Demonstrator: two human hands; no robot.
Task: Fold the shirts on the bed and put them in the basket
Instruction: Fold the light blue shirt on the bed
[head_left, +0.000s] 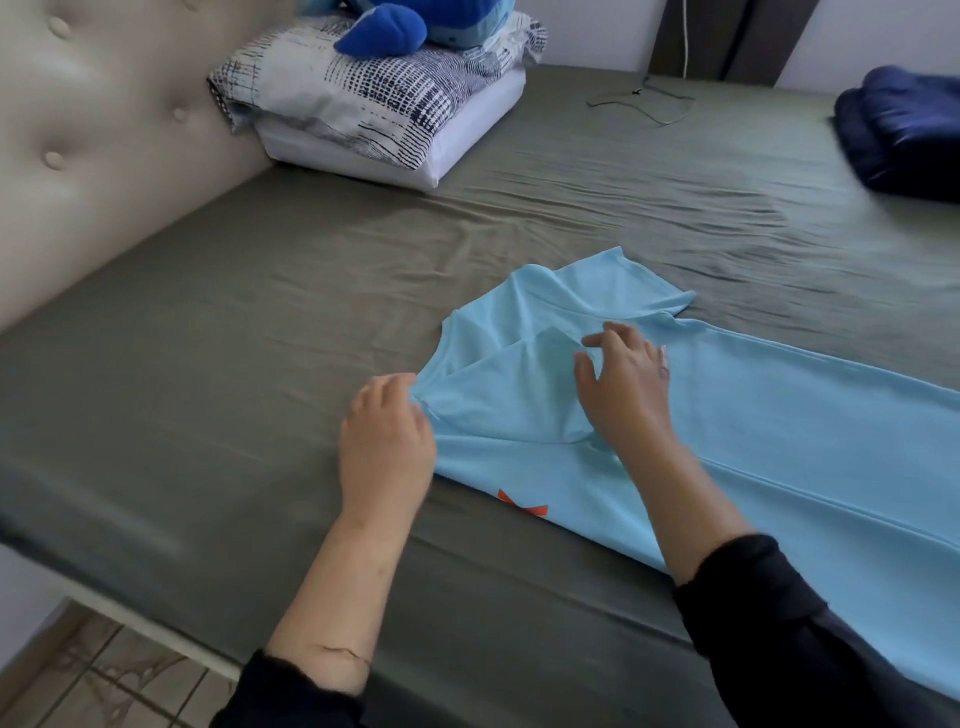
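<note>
left hand pinching, right hand spread

Shirt cut off right; blue plush cropped at top

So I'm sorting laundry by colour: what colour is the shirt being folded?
Light blue shirt, with an orange mark near its front edge; the head view shows it.

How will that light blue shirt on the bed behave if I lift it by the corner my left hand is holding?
The light blue shirt will probably droop and lose its shape: it already lies in soft folds near the right hand. It looks thin, so likely light. Where the left hand pinches it, the cloth bunches, so the rest may drag across the bed sheet rather than lift flat.
</note>
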